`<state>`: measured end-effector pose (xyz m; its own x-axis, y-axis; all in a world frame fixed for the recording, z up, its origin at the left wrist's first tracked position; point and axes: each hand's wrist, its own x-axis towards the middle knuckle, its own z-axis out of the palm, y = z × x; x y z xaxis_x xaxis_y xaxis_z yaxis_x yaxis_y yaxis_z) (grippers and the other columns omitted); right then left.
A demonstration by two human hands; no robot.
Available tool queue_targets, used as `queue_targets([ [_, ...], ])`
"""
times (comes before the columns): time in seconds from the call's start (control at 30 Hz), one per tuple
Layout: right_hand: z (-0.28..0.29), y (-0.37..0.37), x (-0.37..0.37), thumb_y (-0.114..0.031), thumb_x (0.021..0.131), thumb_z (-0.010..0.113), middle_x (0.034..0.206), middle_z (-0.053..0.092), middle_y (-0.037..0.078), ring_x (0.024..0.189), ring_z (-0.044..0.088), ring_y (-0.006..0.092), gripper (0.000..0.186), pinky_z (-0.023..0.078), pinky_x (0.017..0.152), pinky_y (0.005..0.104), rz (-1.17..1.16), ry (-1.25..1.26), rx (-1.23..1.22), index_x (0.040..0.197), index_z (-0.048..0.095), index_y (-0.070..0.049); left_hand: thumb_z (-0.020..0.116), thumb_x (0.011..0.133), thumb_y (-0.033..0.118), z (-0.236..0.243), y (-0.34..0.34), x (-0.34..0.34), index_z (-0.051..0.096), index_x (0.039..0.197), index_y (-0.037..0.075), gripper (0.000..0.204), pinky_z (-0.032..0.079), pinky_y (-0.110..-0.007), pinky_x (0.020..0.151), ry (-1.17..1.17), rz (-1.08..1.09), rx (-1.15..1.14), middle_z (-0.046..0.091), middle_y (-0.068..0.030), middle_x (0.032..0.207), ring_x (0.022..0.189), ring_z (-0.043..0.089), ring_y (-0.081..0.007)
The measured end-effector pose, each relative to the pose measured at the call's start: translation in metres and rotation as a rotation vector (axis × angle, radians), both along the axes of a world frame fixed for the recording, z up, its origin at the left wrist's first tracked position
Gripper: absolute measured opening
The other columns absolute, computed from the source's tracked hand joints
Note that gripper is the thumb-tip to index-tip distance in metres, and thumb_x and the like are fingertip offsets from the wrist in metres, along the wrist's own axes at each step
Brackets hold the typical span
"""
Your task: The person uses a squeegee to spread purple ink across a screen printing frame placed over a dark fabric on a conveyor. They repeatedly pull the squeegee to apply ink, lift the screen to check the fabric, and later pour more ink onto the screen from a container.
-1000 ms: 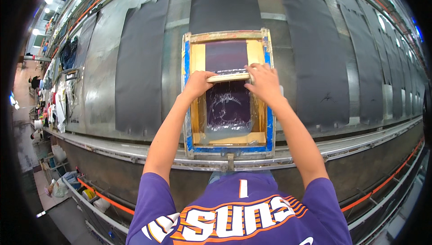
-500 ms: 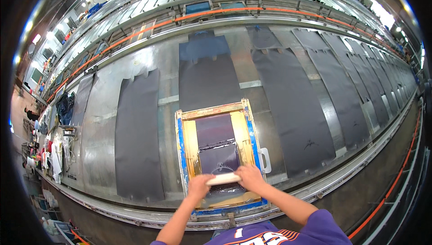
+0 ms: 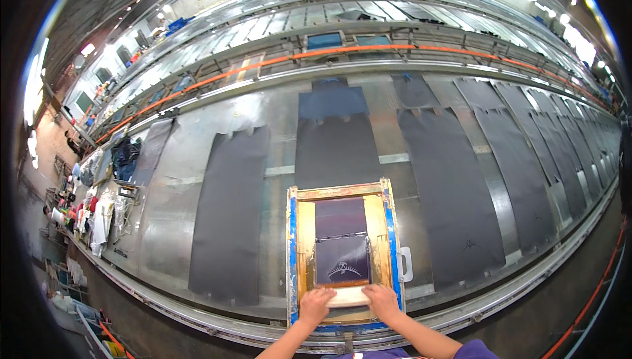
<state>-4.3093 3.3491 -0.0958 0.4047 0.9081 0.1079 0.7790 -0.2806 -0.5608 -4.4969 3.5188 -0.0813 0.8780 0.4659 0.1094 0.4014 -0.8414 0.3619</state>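
A pale wooden-handled squeegee [image 3: 348, 297] lies across the near part of a screen printing frame [image 3: 388, 237]. My left hand [image 3: 316, 305] is closed round its left end, and my right hand [image 3: 382, 302] grips the right end. Yellowish side strips and blue-taped edges border the dark mesh [image 3: 341, 253] of the frame. A light curved, spiky design [image 3: 344, 269] shows on that mesh just beyond the squeegee. The squeegee's blade is hidden beneath the handle and my fingers.
Dark fabric panels [image 3: 227, 220] lie in a row along the long metal table [image 3: 164, 227], with more panels [image 3: 454, 201] to the right. A white handle [image 3: 406, 264] juts from the frame's right side. Bags and cloths [image 3: 102, 220] crowd the table's left end. A metal rail [image 3: 197, 325] borders the near edge.
Both hands have drawn the squeegee toward me along the screen, uncovering the whole curved design. The view has also shifted, so the scene sits lower and further right.
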Motion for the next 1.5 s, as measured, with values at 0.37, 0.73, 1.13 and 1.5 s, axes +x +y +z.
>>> queue_targets([
  [0.37, -0.021, 0.025, 0.130, -0.019, 0.085, 0.074, 0.098, 0.058, 0.012, 0.107, 0.058, 0.0341, 0.032, 0.047, 0.092, 0.0432, -0.581, 0.341, 0.244, 0.115, 0.069, -0.011, 0.072, 0.076, 0.009, 0.031, 0.122, 0.088, 0.076, 0.113, 0.022, 0.039, 0.055, -0.040, 0.089, 0.034, 0.080, -0.296, 0.073, -0.0094, 0.109, 0.102, 0.069, -0.0311],
  [0.73, -0.035, 0.038, 0.158, -0.031, 0.099, 0.060, 0.090, 0.072, 0.014, 0.080, 0.067, 0.0238, 0.032, 0.051, 0.075, 0.0376, -0.618, 0.224, 0.438, 0.103, 0.071, -0.001, 0.068, 0.069, -0.007, -0.002, 0.008, 0.011, 0.065, 0.128, 0.010, 0.062, 0.046, -0.040, 0.109, -0.209, -0.042, -0.011, 0.064, -0.0065, 0.133, 0.127, 0.057, -0.0283],
  [1.13, 0.016, 0.210, -0.062, -0.026, 0.100, 0.058, 0.102, 0.073, 0.015, 0.095, 0.068, 0.0268, 0.030, 0.050, 0.087, 0.0365, -0.606, 0.445, 0.413, 0.110, 0.069, 0.000, 0.067, 0.072, -0.001, 0.058, 0.110, -0.212, 0.065, 0.126, 0.013, 0.056, 0.045, -0.043, 0.104, -0.052, -0.001, -0.015, 0.064, -0.0060, 0.129, 0.123, 0.058, -0.0258],
  [1.5, 0.017, 0.301, -0.195, -0.027, 0.101, 0.056, 0.073, 0.065, 0.011, 0.065, 0.059, 0.0188, 0.026, 0.046, 0.064, 0.0365, -0.632, 0.483, 0.443, 0.110, 0.068, -0.005, 0.075, 0.071, 0.008, 0.095, 0.246, -0.329, 0.069, 0.122, 0.018, 0.052, 0.052, -0.040, 0.087, 0.005, 0.061, -0.012, 0.071, 0.0006, 0.117, 0.105, 0.065, -0.0233],
])
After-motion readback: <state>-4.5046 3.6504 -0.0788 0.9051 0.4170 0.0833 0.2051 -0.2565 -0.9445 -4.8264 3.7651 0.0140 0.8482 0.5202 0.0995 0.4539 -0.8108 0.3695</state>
